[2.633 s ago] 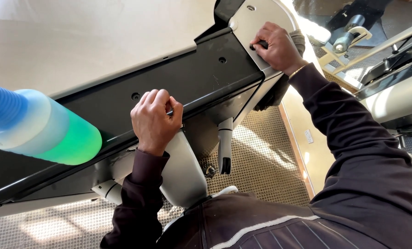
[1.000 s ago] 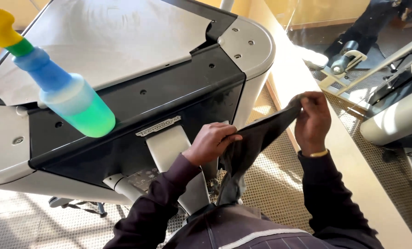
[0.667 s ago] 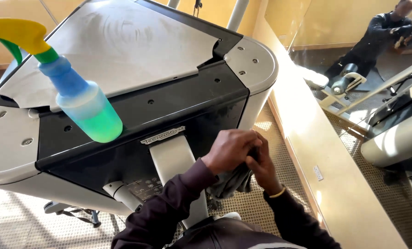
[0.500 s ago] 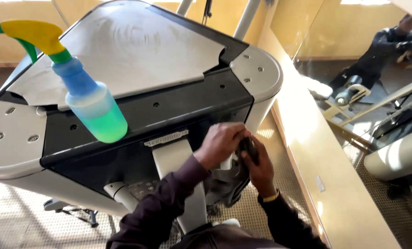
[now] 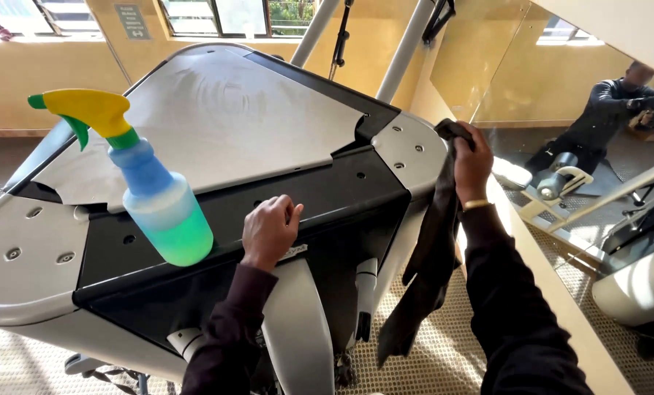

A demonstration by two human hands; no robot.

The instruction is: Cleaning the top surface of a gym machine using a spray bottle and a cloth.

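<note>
Right hand (image 5: 473, 157) is raised at the far right corner of the machine (image 5: 217, 124), fingers pinched shut on the top end of a dark cloth (image 5: 429, 263); the cloth hangs straight down from my grip along the machine's right side, its lower end loose above the mesh floor (image 5: 429, 344). Left hand (image 5: 268, 230) holds nothing, fingers loosely curled, resting knuckles-up on the black band (image 5: 327, 197) across the near edge of the machine, well apart from the cloth. So the cloth is off to the right of my left hand, below and beside my right wrist, touching or just beside the grey corner plate (image 5: 411, 150), cannot tell which. Spray bottle (image 5: 159, 205) with green liquid, blue neck and yellow trigger head stands upright on the black band, just left of my left hand, not touched. Mirror (image 5: 590, 132) on the right wall shows a reflected person in dark clothes. Both my sleeves are dark; a gold bracelet (image 5: 477, 205) is on the right wrist.
</note>
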